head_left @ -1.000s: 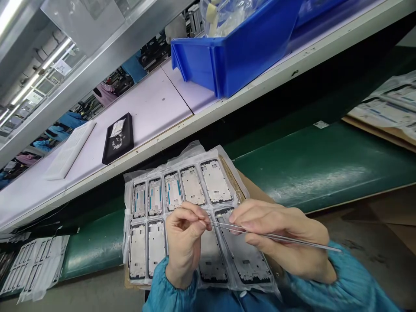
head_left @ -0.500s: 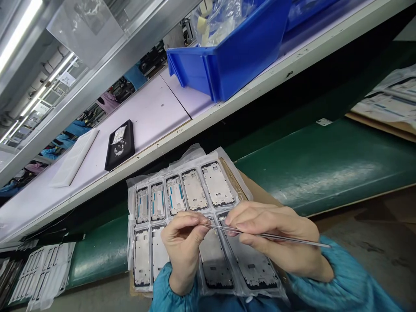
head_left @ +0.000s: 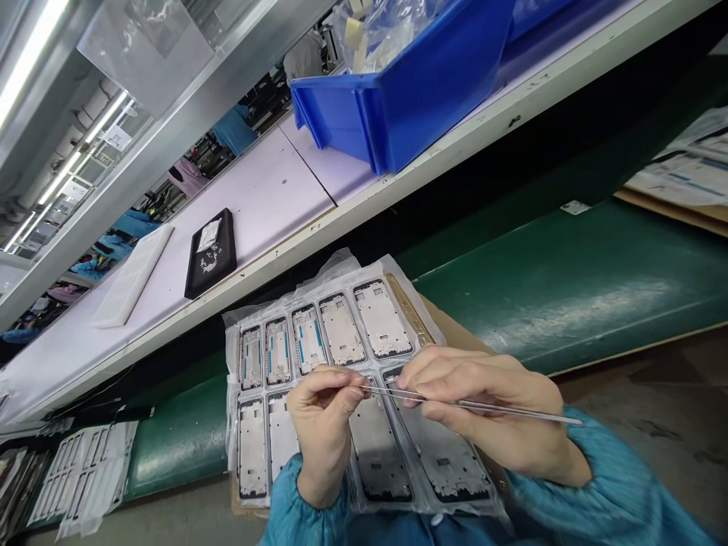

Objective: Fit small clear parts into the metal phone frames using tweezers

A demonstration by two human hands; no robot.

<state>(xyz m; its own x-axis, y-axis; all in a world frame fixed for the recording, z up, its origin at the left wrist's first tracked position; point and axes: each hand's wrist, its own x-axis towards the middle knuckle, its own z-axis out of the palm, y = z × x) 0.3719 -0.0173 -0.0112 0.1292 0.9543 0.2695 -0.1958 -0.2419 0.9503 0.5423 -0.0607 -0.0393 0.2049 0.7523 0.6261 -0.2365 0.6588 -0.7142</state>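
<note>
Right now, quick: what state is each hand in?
Left hand: closed in a pinch at the tips of the tweezers; anything held there is too small to tell.
Right hand: closed, holding the tweezers.

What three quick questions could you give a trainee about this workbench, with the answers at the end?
1. Which hand grips the metal tweezers?
2. True or false: the black tray sits inside the blue plastic bin.
3. Fill in the blank: the far row of the clear plastic tray holds ___ metal phone frames.

Key:
1. The right hand.
2. False. It lies on the pale shelf, apart from the bin.
3. Five.
</note>
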